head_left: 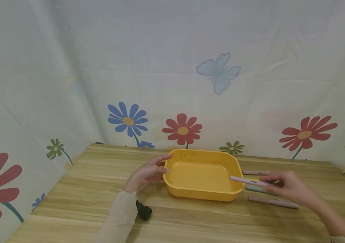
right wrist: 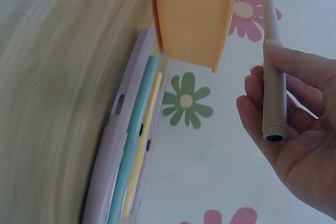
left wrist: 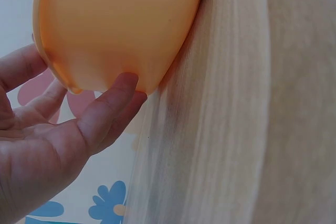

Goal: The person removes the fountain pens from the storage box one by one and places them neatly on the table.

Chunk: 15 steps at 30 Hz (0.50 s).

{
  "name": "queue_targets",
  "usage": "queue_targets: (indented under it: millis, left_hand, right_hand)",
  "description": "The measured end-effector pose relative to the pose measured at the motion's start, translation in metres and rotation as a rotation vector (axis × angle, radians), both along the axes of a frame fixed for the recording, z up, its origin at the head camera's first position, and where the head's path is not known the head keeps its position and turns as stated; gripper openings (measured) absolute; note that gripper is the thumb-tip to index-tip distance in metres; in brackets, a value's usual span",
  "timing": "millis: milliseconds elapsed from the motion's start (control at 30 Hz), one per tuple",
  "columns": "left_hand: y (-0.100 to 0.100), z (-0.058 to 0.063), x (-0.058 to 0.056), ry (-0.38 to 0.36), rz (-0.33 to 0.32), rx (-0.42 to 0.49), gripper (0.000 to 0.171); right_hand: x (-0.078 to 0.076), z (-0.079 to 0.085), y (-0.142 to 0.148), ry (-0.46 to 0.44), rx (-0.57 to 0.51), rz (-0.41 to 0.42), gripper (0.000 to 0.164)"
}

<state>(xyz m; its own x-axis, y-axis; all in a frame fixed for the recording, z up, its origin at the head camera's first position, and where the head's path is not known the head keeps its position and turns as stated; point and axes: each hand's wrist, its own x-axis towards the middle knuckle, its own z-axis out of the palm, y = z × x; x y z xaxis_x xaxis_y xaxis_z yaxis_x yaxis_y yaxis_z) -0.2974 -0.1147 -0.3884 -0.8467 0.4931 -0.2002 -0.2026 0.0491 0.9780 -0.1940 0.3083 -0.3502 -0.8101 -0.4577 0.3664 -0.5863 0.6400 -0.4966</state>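
A yellow plastic basin [head_left: 202, 194] sits on the table with no contents visible inside. At its left end my left hand [head_left: 149, 172] holds the rim, with thumb and a finger over the edge and other fingertips [left wrist: 126, 82] against the outer wall. My right hand [head_left: 291, 187] pinches a pale pink capped pen [right wrist: 274, 87] between thumb and fingers. In the head view, this pen's far tip overlaps the basin's right rim. Below that hand lie a lilac pen [head_left: 272, 201], a teal pen [right wrist: 134, 145], a yellow pen [right wrist: 144, 150] and a mauve pen [head_left: 255, 172].
The wood-grain table [head_left: 78, 195] runs back to a flower-print cloth [head_left: 160, 84] hanging behind and at the left. Next to the left sleeve [head_left: 119, 216] shows a small black object [head_left: 144, 211]. The loose pens lie roughly side by side, right of the basin.
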Motion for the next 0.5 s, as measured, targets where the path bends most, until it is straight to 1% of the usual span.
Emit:
queue_targets:
  millis: [133,233,433,500]
  left_hand:
    - [-0.001,0.000,0.000,0.000,-0.009,0.005,0.060]
    - [0.000,0.001,0.000,-0.009,-0.001,0.008,0.061]
    - [0.000,0.001,0.001,-0.012,0.009,0.001,0.060]
    - [0.000,0.001,0.001,-0.007,0.007,-0.003,0.061]
  right_hand:
    - [0.004,-0.003,0.009,-0.008,-0.010,0.012,0.019]
    - [0.007,-0.006,0.015,-0.009,-0.015,0.021,0.018]
    - [0.014,-0.013,0.025,-0.001,-0.004,-0.014,0.019]
    - [0.016,-0.015,0.029,-0.008,-0.010,-0.008,0.020]
